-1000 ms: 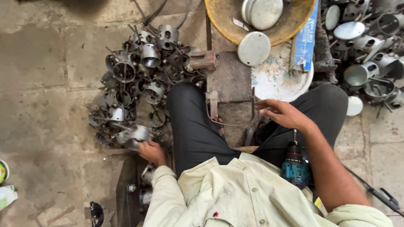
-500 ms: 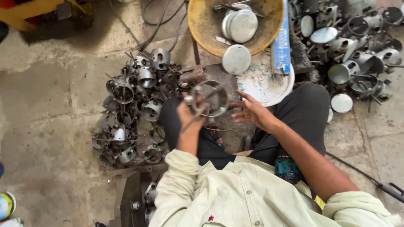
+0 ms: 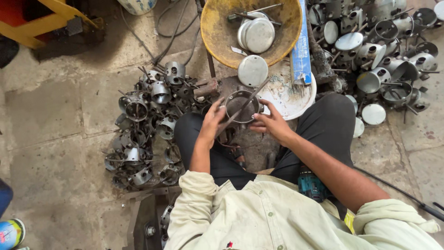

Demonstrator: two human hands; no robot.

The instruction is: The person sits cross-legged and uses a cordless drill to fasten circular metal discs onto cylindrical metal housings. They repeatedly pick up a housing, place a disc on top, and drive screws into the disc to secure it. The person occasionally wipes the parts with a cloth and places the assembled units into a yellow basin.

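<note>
I sit on the floor with my knees apart. Between my two hands is a round open metal can (image 3: 241, 107) with thin rod legs sticking out. My left hand (image 3: 212, 121) grips its left side and a rod. On the right rim rest the fingers of my right hand (image 3: 270, 123). The can is held over a small metal block (image 3: 245, 141) between my legs.
A heap of similar metal cans (image 3: 148, 125) lies to my left. Another pile with flat round lids (image 3: 379, 46) is at the upper right. A yellow basin (image 3: 217, 32) holding lids stands ahead, beside a white plate (image 3: 289, 97) and a blue box (image 3: 301, 46). A teal drill (image 3: 312, 185) lies by my right thigh.
My left hand took a can from the left heap and carried it to the middle. My right hand joined it, and both now hold it lower over the block.
</note>
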